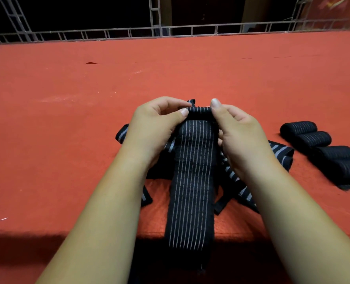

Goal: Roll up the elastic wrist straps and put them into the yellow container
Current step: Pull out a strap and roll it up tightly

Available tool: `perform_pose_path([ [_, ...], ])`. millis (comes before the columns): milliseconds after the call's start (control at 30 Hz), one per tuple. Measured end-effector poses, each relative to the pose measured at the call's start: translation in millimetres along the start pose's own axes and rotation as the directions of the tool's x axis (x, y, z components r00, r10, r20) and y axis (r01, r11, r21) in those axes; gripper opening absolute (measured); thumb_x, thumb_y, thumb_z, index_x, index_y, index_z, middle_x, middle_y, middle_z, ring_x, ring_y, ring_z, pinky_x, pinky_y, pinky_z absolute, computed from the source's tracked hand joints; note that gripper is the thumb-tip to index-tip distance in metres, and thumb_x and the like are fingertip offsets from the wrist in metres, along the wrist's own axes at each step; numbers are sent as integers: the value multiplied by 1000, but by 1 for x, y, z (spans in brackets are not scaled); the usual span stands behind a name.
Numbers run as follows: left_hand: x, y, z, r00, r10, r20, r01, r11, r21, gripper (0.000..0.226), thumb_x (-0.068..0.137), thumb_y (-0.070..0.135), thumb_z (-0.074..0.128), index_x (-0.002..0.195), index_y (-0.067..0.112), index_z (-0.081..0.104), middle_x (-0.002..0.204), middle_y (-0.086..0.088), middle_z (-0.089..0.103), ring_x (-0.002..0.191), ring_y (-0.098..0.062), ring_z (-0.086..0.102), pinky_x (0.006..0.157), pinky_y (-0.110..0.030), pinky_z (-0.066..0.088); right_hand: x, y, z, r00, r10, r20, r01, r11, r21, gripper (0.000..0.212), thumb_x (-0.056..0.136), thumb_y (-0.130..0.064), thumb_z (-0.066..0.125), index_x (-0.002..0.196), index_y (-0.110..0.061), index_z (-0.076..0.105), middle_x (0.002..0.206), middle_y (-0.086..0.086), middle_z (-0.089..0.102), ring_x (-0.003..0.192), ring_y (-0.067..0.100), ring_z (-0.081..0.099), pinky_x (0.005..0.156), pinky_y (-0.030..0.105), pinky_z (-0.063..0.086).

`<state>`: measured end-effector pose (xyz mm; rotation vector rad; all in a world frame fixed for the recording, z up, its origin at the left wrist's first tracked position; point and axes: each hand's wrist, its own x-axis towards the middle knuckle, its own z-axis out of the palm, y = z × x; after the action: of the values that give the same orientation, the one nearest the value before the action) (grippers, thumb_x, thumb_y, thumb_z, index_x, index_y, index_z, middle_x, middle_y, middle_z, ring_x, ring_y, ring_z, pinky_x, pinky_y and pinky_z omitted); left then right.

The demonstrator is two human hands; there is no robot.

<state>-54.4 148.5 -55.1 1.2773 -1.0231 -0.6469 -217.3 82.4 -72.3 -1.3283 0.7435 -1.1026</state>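
Observation:
A black elastic wrist strap (pixel 192 181) with thin white lines lies lengthwise toward me and hangs over the table's front edge. Its far end is folded into a small roll. My left hand (pixel 155 128) pinches the roll's left side and my right hand (pixel 237 130) pinches its right side. Under the strap lies a pile of loose striped straps (pixel 280 154). No yellow container is in view.
Several rolled black straps (pixel 321 146) lie in a row at the right on the red felt table (pixel 88 140). A metal lattice rail (pixel 170 31) runs along the table's far edge, with darkness behind it.

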Motion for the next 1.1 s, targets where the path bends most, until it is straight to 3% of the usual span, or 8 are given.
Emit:
perform_pose_path([
  [200, -1, 2, 4, 997, -78, 6, 78, 992, -96, 18, 91, -1, 71, 93, 13, 82, 91, -12, 78, 82, -25, 73, 89, -48, 65, 3, 2, 1, 999, 32, -30, -30, 996, 79, 12, 103, -22, 71, 100, -18, 81, 92, 7, 81, 79, 20, 75, 65, 35, 58],
  [300, -1, 4, 6, 990, -142, 20, 144, 976, -161, 18, 96, -3, 67, 98, 11, 79, 89, -9, 76, 76, -17, 71, 68, -28, 60, 3, 2, 1, 999, 6, -41, -2, 994, 108, 11, 102, -17, 70, 102, -17, 81, 93, 8, 81, 80, 20, 76, 69, 36, 60],
  [433, 0, 5, 7, 976, -216, 34, 219, 957, -189, 23, 95, -4, 64, 107, 11, 76, 91, -12, 75, 79, -23, 69, 64, -28, 56, 5, 5, 1, 998, -20, -52, 27, 991, 130, 20, 98, -8, 70, 110, -20, 81, 100, 13, 79, 82, 27, 74, 74, 44, 61],
  [533, 1, 2, 7, 973, -229, 35, 231, 947, -222, 29, 93, -3, 66, 120, 5, 72, 91, -11, 76, 83, -25, 69, 71, -34, 52, 8, 8, 1, 997, -50, -65, 58, 990, 129, 27, 95, -8, 73, 115, -23, 81, 97, 7, 77, 89, 30, 75, 87, 53, 62],
  [633, 0, 1, 6, 972, -231, 36, 233, 944, -232, 34, 94, 4, 71, 128, 5, 70, 96, -12, 78, 85, -25, 71, 76, -38, 52, 7, 7, 2, 995, -57, -79, 69, 985, 158, 33, 99, -2, 72, 129, -15, 71, 87, -9, 77, 88, 15, 77, 81, 33, 62],
  [833, -5, -2, 8, 984, -171, 43, 176, 960, -216, 18, 103, 8, 69, 113, 14, 82, 105, -12, 83, 91, -25, 80, 81, -37, 63, 2, 9, 4, 986, -95, -133, 101, 994, 38, 27, 98, -6, 78, 122, -13, 69, 112, 4, 81, 103, 19, 80, 89, 39, 65],
  [1000, -3, 1, 7, 989, -147, -20, 142, 974, -177, 28, 101, 3, 70, 117, 22, 82, 116, -10, 81, 88, -23, 76, 61, -29, 59, 0, 6, 4, 985, -74, -155, 77, 997, 15, 16, 98, -13, 78, 113, -18, 77, 104, 3, 82, 97, 23, 81, 86, 45, 67],
  [1100, -2, -2, 7, 991, -121, -49, 111, 981, -160, 33, 101, 0, 69, 120, 23, 82, 112, -8, 82, 95, -26, 79, 85, -45, 66, -1, 5, 5, 991, -26, -128, 31, 999, 41, 15, 103, -24, 73, 114, -21, 82, 103, 4, 84, 96, 24, 82, 88, 45, 65],
])
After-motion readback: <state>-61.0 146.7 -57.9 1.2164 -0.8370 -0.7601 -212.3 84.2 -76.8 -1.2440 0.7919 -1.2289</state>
